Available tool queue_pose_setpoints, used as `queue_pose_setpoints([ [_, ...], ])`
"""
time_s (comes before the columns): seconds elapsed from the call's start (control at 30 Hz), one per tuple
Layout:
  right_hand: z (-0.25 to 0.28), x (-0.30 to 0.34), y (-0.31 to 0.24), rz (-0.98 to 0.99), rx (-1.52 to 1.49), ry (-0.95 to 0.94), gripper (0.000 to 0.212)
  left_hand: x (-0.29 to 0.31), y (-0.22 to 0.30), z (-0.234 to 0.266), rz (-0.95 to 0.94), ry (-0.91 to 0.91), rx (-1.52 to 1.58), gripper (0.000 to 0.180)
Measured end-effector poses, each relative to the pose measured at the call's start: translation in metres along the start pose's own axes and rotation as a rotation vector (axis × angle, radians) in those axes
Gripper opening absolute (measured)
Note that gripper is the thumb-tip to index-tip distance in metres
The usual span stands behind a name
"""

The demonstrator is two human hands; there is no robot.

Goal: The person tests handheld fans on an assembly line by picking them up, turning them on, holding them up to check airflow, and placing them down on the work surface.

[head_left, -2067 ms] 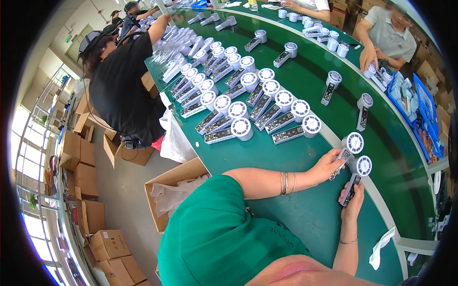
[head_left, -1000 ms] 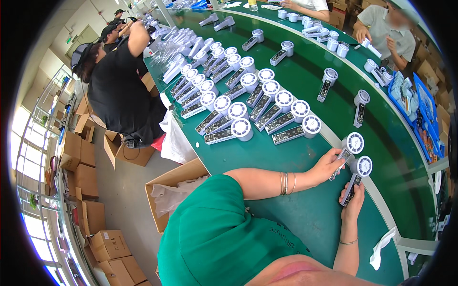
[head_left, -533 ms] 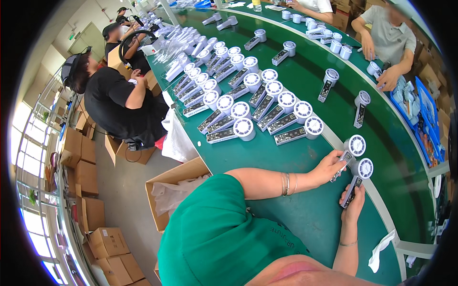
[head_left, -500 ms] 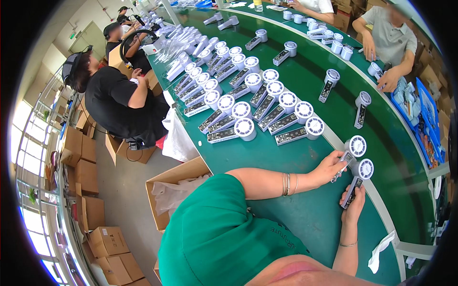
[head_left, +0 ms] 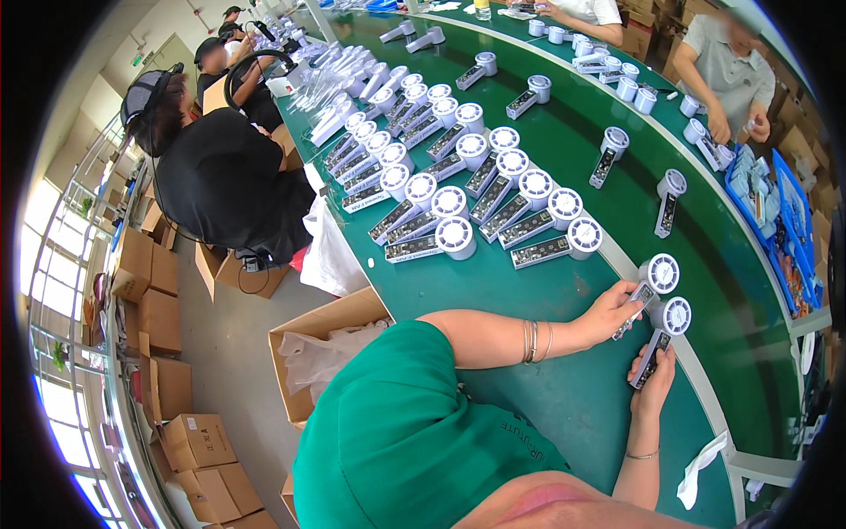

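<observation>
My left hand (head_left: 610,314) grips a lilac handheld fan (head_left: 661,273) by its handle, thumb on top. My right hand (head_left: 653,384) is wrapped round the handle of a second lilac handheld fan (head_left: 675,316), just nearer to me. Both round, slotted heads point away from me and sit close together at the table's right rim. Each handle lacks its cover, so a dark circuit board shows inside. To the left, rows of similar open-handled fans (head_left: 454,236) lie on the green table (head_left: 546,397).
A green conveyor belt (head_left: 731,264) carries spaced-out fans beyond the metal rim (head_left: 705,379). White tissue (head_left: 702,469) lies at the near right. An open carton (head_left: 308,339) stands left of the table. Co-workers sit at left and across the belt, beside a blue tray (head_left: 797,238).
My hands and both fans stay practically still. The co-worker in black at left has turned and leaned toward the table. Across the belt, a person's hands have moved apart.
</observation>
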State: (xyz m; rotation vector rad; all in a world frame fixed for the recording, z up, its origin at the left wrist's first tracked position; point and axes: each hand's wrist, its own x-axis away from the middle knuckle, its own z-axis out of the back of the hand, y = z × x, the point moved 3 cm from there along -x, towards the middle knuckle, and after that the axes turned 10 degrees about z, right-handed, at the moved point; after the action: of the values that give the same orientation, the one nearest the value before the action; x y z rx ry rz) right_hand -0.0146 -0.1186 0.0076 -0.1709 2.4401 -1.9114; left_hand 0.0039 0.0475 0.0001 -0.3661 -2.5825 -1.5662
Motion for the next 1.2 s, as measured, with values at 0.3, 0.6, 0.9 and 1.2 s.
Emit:
queue_pose_setpoints([
  [0.3,0.0,-0.001,-0.001,-0.001,-0.005,0.003,0.026,-0.001,0.002,-0.001,-0.003,0.011,0.0,0.032],
  [0.6,-0.002,0.002,-0.001,-0.001,-0.005,-0.002,0.026,0.005,0.004,-0.001,-0.021,0.011,0.0,0.034],
  [0.9,0.004,0.003,0.004,-0.051,0.002,0.135,0.028,-0.01,-0.01,0.001,-0.002,0.023,-0.025,0.029],
  [1.2,0.008,-0.011,0.008,0.135,0.021,0.031,0.036,-0.008,0.002,-0.001,-0.015,0.034,-0.053,0.023],
])
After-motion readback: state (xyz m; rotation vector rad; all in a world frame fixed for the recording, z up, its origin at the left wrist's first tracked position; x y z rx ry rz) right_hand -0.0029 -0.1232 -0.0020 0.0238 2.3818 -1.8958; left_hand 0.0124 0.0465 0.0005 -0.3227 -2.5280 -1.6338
